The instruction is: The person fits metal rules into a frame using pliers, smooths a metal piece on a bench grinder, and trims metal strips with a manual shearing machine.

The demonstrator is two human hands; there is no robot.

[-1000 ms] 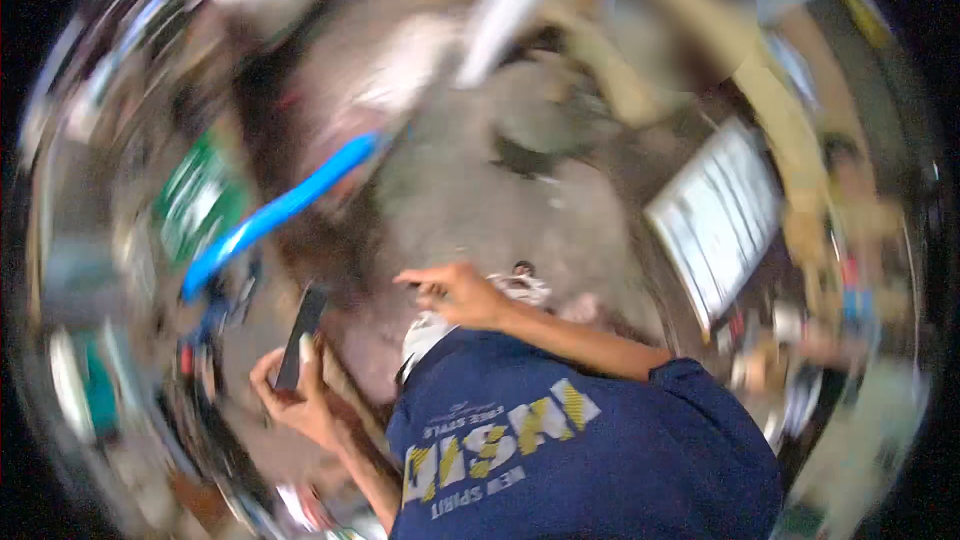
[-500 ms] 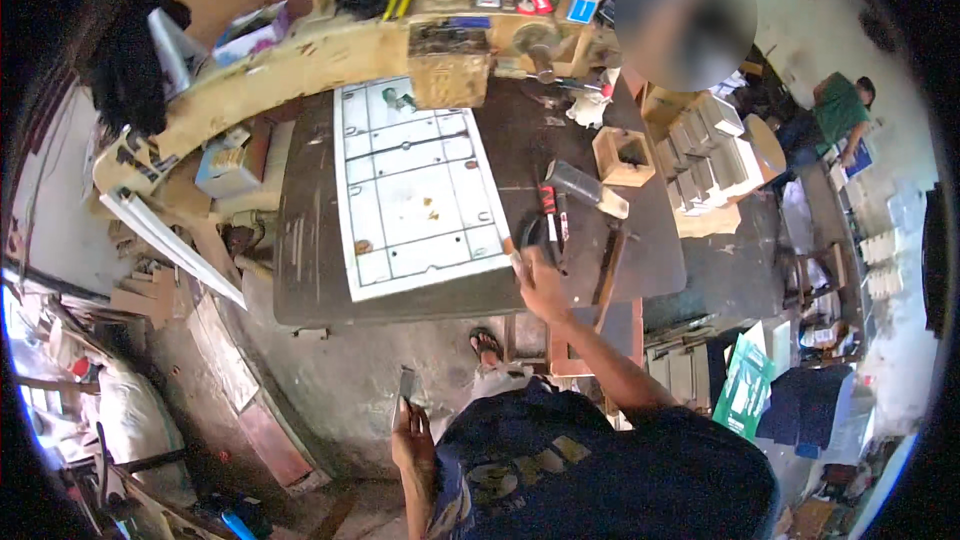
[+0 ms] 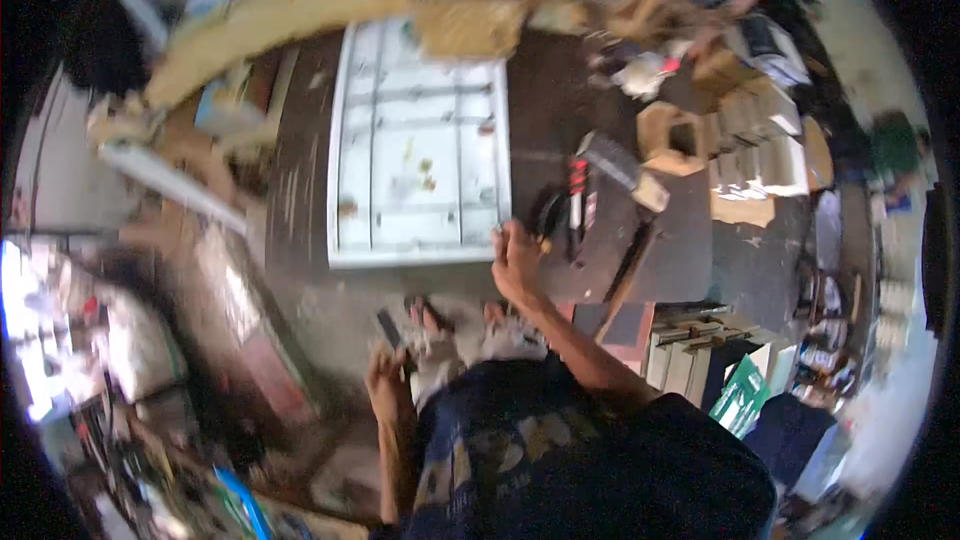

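My right hand (image 3: 517,262) is closed at the near right corner of a white rectangular panel (image 3: 415,230) that lies on a dark table. Whatever its fingers grip there is too blurred to name. Dark lines cross the panel, and small brownish bits rest near its middle. Below the table's front edge, my left hand (image 3: 388,380) holds a flat grey scraper (image 3: 388,328), its blade pointing up and away. To the right of my right hand lie a black ring-shaped thing (image 3: 550,215), a red-and-black tool (image 3: 577,202) and a dark block with a pale wooden end (image 3: 612,162).
A wooden beam (image 3: 270,25) with a block (image 3: 465,25) spans the table's far side. An open wooden box (image 3: 672,138) and stacked pale pieces (image 3: 765,140) stand at the right. A white strip (image 3: 175,185) leans at the left. Another person in green (image 3: 897,145) is at the far right.
The view has shifted and blurred. Both my feet now show below the table. My right hand stays by the panel's near right corner; my left hand keeps hold of the scraper, now tilted to the left.
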